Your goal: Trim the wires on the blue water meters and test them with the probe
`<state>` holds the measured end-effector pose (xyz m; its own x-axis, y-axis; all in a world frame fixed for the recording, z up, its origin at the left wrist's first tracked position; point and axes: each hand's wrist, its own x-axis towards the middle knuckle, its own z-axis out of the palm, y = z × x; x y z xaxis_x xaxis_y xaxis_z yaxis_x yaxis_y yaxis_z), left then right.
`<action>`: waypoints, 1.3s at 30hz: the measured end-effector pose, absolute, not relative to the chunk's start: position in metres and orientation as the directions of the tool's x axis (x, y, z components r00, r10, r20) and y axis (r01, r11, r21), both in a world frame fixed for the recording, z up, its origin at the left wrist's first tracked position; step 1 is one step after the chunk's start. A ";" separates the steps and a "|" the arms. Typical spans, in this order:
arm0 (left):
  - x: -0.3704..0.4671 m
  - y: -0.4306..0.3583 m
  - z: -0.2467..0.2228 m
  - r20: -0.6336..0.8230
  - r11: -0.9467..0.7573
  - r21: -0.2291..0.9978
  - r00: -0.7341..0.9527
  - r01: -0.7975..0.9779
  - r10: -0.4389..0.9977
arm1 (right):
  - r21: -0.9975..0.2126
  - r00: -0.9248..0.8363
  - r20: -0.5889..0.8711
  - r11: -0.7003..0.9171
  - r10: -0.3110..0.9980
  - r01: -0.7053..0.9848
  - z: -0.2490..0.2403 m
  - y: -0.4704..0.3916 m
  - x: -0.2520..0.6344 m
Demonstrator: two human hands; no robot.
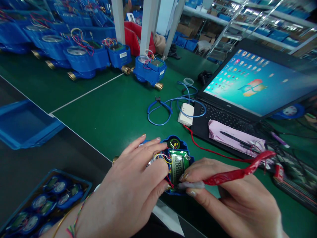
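A blue water meter (183,144) with an exposed circuit board and LCD display (177,165) is at the near edge of the green bench. My left hand (137,173) lies over its left side, fingers curled around the body and next to the thin coloured wires (162,155). Dark digit segments show on the display. Between thumb and fingertips, my right hand (240,195) pinches the grey end of a red-wrapped cable (228,175), its tip at the lower edge of the board. Whether the tip is plugged in there, I cannot tell.
An open laptop (223,115) stands at right, with a pink pad (235,137) and pen on it. Beside it are a white adapter box (186,114) and blue-handled cutters (158,110). More meters (148,69) line the back; a blue bin (55,172) of meters sits lower left.
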<state>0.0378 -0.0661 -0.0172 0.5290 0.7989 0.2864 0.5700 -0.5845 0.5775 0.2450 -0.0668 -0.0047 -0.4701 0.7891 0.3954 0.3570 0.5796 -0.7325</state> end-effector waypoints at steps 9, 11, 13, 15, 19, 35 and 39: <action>0.038 -0.066 -0.017 0.290 -0.576 0.590 0.518 0.565 0.805 | -0.753 -0.501 0.383 0.577 0.776 0.317 -0.004 -0.066 0.246; 0.039 -0.066 -0.016 0.285 -0.572 0.593 0.517 0.567 0.807 | -0.749 -0.505 0.388 0.583 0.771 0.314 -0.005 -0.066 0.246; 0.039 -0.065 -0.016 0.286 -0.575 0.593 0.520 0.564 0.805 | -0.751 -0.508 0.388 0.584 0.769 0.310 -0.006 -0.066 0.246; 0.039 -0.065 -0.016 0.287 -0.578 0.592 0.523 0.562 0.802 | -0.756 -0.511 0.381 0.578 0.770 0.307 -0.007 -0.065 0.246; 0.038 -0.064 -0.017 0.286 -0.580 0.584 0.525 0.568 0.802 | -0.749 -0.521 0.374 0.581 0.768 0.318 -0.006 -0.064 0.245; 0.037 -0.065 -0.016 0.274 -0.574 0.596 0.529 0.562 0.803 | -0.675 -0.574 0.357 0.628 0.737 0.386 0.000 -0.066 0.243; 0.037 -0.066 -0.017 0.255 -0.563 0.592 0.528 0.576 0.810 | -0.639 -0.617 0.301 0.634 0.727 0.436 0.003 -0.065 0.244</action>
<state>0.0367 -0.0662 -0.0166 0.5284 0.8096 0.2554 0.5765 -0.5631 0.5921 0.2441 -0.0646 0.0030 -0.6171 0.7271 0.3010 0.4356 0.6342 -0.6388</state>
